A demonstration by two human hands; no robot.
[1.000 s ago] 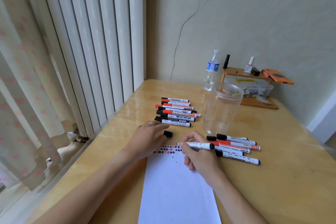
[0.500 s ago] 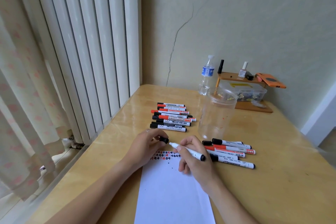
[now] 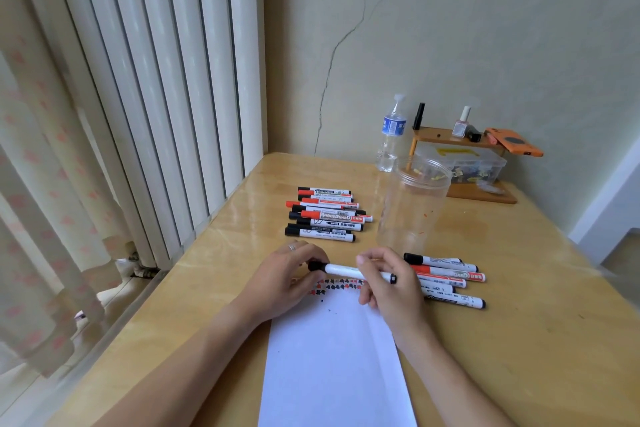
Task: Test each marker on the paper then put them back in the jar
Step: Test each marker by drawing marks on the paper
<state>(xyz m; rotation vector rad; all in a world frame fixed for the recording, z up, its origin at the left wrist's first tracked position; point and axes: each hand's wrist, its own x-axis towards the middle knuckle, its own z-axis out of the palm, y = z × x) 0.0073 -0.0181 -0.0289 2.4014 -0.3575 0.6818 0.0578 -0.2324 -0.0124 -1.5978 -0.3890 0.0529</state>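
A white marker (image 3: pixel 346 270) lies level above the top of the white paper (image 3: pixel 332 364). My right hand (image 3: pixel 388 284) grips its barrel. My left hand (image 3: pixel 287 276) pinches the black cap (image 3: pixel 316 266), which sits on the marker's left end. Rows of red and black test marks (image 3: pixel 337 286) run along the paper's top edge. An empty clear plastic jar (image 3: pixel 412 204) stands upright beyond my hands. One group of red and black markers (image 3: pixel 325 215) lies left of the jar, and another group (image 3: pixel 446 279) lies right of my right hand.
The wooden table (image 3: pixel 540 340) meets white vertical blinds (image 3: pixel 156 80) and a curtain on the left. A water bottle (image 3: pixel 391 135), a small wooden shelf (image 3: pixel 457 140) with little bottles and an orange case, and a clear storage box (image 3: pixel 464 163) stand at the back.
My left hand picked the loose black cap off the table and brought it onto the marker's tip. My right hand lifted the marker off the paper and turned it level.
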